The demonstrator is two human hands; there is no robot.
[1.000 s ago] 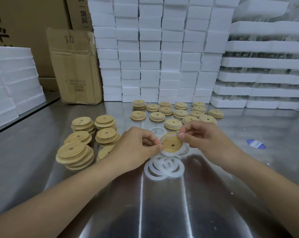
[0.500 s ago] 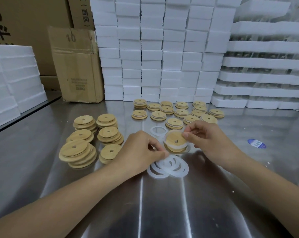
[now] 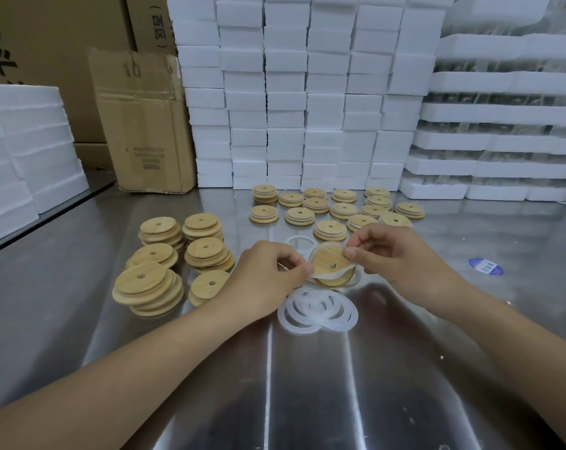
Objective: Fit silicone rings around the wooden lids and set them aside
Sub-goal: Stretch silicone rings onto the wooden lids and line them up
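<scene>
Wooden lid (image 3: 329,260) sits between both hands' fingertips; left hand (image 3: 264,280) and right hand (image 3: 401,254) pinch its silicone ring (image 3: 320,273).

Bright, sharp view; glare streaks the steel table (image 3: 307,401).

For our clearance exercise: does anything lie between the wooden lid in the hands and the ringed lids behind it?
Nothing visible does. The wooden lid, held by the left hand and right hand, is in front of the ringed lids; one loose silicone ring lies left of that path.
</scene>
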